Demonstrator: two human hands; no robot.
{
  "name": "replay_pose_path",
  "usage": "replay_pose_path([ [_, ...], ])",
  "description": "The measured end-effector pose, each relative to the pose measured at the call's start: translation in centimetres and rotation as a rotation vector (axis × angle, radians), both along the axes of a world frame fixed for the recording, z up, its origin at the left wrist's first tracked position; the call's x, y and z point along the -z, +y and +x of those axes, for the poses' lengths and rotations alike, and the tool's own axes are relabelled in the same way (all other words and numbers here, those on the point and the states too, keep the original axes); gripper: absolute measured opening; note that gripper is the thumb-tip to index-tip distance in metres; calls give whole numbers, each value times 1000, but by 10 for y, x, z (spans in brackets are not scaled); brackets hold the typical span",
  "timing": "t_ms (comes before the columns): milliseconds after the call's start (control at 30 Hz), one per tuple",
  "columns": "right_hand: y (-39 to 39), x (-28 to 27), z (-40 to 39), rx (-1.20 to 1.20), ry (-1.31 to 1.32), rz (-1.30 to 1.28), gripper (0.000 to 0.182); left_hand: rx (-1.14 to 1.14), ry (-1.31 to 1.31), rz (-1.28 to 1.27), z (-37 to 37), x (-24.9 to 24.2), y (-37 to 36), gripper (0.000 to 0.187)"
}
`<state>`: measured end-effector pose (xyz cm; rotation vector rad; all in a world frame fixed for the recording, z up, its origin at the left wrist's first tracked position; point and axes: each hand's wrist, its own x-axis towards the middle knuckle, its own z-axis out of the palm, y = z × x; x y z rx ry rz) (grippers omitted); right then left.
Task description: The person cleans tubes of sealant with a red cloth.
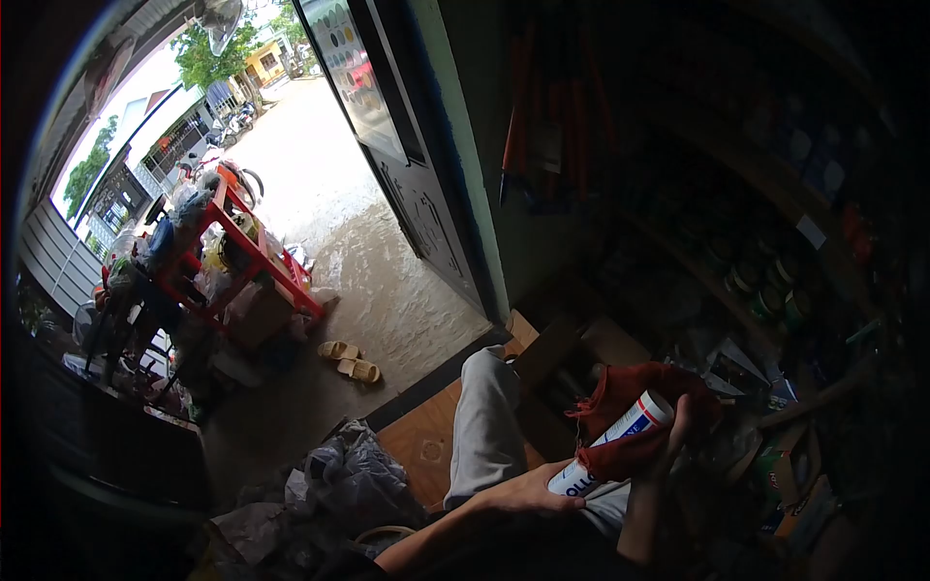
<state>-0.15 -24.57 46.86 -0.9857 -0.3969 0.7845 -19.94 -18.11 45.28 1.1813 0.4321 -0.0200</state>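
A white cartridge tube (635, 418) with blue and red print lies slantwise across my lap. My left hand (535, 492) is closed round its lower end. Over by the upper end, my right hand (675, 433) presses a dark red cloth (625, 457) against the tube's side. More of the cloth bunches up behind the tube. Shadow covers most of the right hand's fingers. Under the hands is my leg in grey trousers (484, 416).
Crumpled plastic bags (354, 470) lie left of my leg, and tan sandals (350, 361) rest on the floor beyond. A red rack (257, 247) stands outside the doorway. Open cardboard boxes (620, 351) and shelved cans (770, 300) are in the dim right side.
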Motion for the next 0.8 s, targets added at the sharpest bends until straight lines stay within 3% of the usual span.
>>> replay_pose_path([
  [33,1,-31,6,-130,247,11,43,-8,46,100,-9,-9,3,65],
  [100,0,-53,14,-311,-299,-296,39,-72,117,430,-29,-1,8,52],
  [133,10,-55,9,-141,-940,-195,33,-38,195,478,-39,-14,16,49],
  [233,16,-40,-4,-409,-550,-240,32,-148,228,1082,-62,-43,34,46],
  [267,15,-37,-5,-456,-636,-293,32,-151,318,1333,-69,-50,42,45],
  [333,12,-19,-9,-546,-807,-400,33,-180,232,1634,-78,-60,56,49],
  [367,11,-10,-10,-536,-764,-461,35,-170,170,1712,-79,-58,60,48],
  [467,13,-10,-6,-808,-646,-652,42,-92,30,2002,-88,-53,76,48],
  [500,17,-13,-2,-1031,-586,-701,50,-50,-15,2106,-87,-58,81,49],
  [567,-1,28,-6,-1066,-393,-593,59,-6,-19,2139,-80,-71,89,47],
  [633,-3,24,-7,-1144,-340,-475,71,44,64,2179,-74,-66,95,44],
  [667,-4,22,-7,-1183,-310,-417,77,57,66,2083,-76,-59,96,44],
  [733,3,7,-7,-1145,-804,-439,79,73,69,1898,-81,-44,92,45],
  [800,8,3,-6,-995,-1034,-343,61,142,123,1585,-82,-27,85,43],
])
